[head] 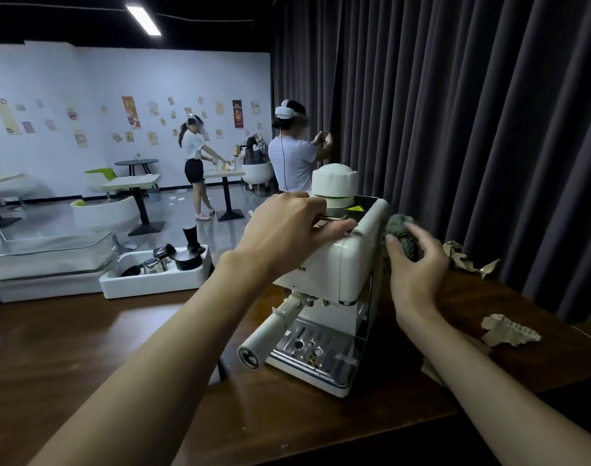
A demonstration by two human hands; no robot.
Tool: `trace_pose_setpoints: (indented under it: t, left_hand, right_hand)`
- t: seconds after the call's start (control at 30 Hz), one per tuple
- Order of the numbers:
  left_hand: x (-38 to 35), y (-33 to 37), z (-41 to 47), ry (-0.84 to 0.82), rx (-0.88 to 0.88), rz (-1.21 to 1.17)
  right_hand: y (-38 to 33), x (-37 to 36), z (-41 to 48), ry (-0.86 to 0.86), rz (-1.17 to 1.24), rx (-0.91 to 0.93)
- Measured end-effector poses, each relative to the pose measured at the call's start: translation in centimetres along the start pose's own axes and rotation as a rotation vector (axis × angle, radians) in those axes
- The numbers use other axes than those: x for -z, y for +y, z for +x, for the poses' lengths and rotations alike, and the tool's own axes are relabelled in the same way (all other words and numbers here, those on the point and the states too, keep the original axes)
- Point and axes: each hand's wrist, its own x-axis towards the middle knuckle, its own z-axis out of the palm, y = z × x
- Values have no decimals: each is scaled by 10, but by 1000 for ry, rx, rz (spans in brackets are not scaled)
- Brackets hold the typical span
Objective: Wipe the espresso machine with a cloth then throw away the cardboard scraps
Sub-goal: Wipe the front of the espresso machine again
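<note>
L hand grips espresso machine top | R hand clutches green cloth on its R side | cardboard scraps near table's R edge

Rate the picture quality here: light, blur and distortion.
Head view: dim room, lit mainly by a ceiling strip light; wide-angle distortion stretches the forearms toward the lower corners; the cloth in the right hand looks motion-blurred; the espresso machine is fairly sharp, with bright reflections on its metal drip tray.

Left hand atop espresso machine, right hand with cloth beside it
</note>
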Motion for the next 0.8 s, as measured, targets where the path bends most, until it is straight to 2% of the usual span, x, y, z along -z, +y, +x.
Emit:
trace_pose_setpoints:
  t: [0.1,0.2,0.3,0.37,0.43,0.5,0.57,0.8]
  left_hand:
    - [-2,9,3,-6,68,98]
    - [-1,7,6,1,127,129]
    - [13,-16,-5,-125,156,112]
    - [24,-31,-15,-183,223,74]
    - [25,-39,-23,-196,297,-83]
    - [22,-37,-28,-155,340,-203]
    - [16,-33,-30,-80,355,-219]
    - [2,-12,-25,-5,502,-1]
  right_hand:
    - [0,-5,-13,-92,38,41]
    - [-2,-14,-14,-222,156,-86]
    - [-1,-14,-9,-349,241,-175]
    - [0,-12,-9,-412,276,-182]
    - [3,-10,-9,-477,298,-199]
    - [3,-9,-8,-532,316,-202]
    - [2,-7,-6,-573,330,-186]
    - [-6,-8,17,-596,264,-182]
